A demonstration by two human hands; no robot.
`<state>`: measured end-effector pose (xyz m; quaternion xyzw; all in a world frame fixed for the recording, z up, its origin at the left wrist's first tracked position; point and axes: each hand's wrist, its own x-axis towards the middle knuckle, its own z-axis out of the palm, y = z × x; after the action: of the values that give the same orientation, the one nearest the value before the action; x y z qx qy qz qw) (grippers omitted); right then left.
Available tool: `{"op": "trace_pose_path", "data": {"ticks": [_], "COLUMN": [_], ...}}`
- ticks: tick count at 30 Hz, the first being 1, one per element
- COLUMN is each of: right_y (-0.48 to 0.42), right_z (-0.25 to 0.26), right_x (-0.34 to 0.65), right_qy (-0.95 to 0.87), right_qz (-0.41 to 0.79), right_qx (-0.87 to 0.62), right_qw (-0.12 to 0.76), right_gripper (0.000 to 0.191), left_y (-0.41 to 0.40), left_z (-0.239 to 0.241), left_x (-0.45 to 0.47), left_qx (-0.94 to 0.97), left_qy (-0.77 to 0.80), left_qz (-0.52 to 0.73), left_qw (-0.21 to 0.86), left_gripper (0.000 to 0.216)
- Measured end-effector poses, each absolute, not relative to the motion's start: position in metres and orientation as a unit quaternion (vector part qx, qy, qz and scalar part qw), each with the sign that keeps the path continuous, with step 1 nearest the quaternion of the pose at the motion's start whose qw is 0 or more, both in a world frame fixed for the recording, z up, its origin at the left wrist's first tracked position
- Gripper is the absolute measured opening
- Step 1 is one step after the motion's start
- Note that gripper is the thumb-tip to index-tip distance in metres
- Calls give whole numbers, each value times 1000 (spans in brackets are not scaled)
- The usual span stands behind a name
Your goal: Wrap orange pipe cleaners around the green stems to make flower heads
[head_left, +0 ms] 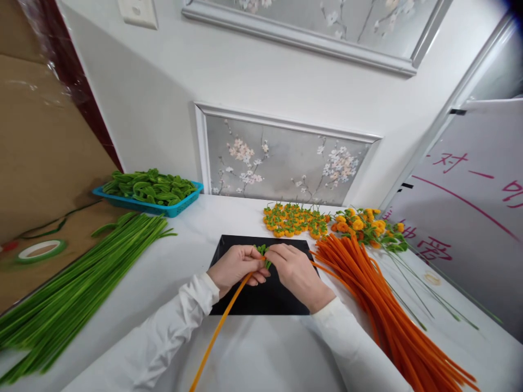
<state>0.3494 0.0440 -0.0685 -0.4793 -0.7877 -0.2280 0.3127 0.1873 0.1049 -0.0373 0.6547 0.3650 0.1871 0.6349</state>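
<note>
I am looking down at both hands meeting just above the centre of the frame, over a black mat (261, 305) lying on the white table (183, 256). My left hand (237, 267) is closing around the upper end of a single orange pipe cleaner (220, 326), with the fingers curled in and pinching it. The rest of the stem is running down and to the left, off the mat and out at the bottom edge of the frame. My right hand (296, 272) is touching the left one at the fingertips. Its fingers are bent inward and gripping a small green piece (263, 251) sitting right at the orange stem's tip, between the two hands.

To the right of the mat, a thick pile of orange pipe cleaners (379, 310) is fanning out toward the lower right corner. Above it, near the wall, a cluster of small orange and green pieces (294, 220) is lying just beside a bunch of yellow-orange flowers (368, 226), whose thin green stems are trailing to the right.

On the left side, a long bundle of green pipe cleaners (77, 288) is stretching from the middle left down to the lower left corner. Above it, a blue tray (182, 207) is holding looped green pieces (149, 188). A roll of green tape (41, 250) is resting on the brown surface at the far left. A white board with red writing (469, 207) is leaning at the right edge.
</note>
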Motion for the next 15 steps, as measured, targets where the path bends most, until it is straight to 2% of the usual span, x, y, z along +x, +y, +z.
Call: {"op": "trace_pose_path", "data": {"ticks": [4, 8, 10, 13, 15], "right_y": [44, 43, 42, 39, 38], "right_z": [-66, -64, -63, -61, -59], "right_x": [346, 346, 349, 352, 353], "right_qy": [-788, -767, -766, -777, -785], "right_qz": [-226, -223, -223, -216, -211], "right_qx": [-514, -547, -541, -507, -486], "right_qw": [254, 250, 266, 303, 323], "right_gripper": [7, 8, 8, 15, 20], "left_y": [99, 94, 95, 103, 109], "left_z": [-44, -47, -44, -38, -36], "left_x": [188, 189, 189, 184, 180], "left_qx": [736, 774, 750, 608, 524], "left_qy": [365, 356, 349, 347, 337], "left_qz": [251, 303, 260, 164, 113], "left_qw": [511, 426, 498, 695, 774], "left_gripper": [12, 14, 15, 36, 45]}}
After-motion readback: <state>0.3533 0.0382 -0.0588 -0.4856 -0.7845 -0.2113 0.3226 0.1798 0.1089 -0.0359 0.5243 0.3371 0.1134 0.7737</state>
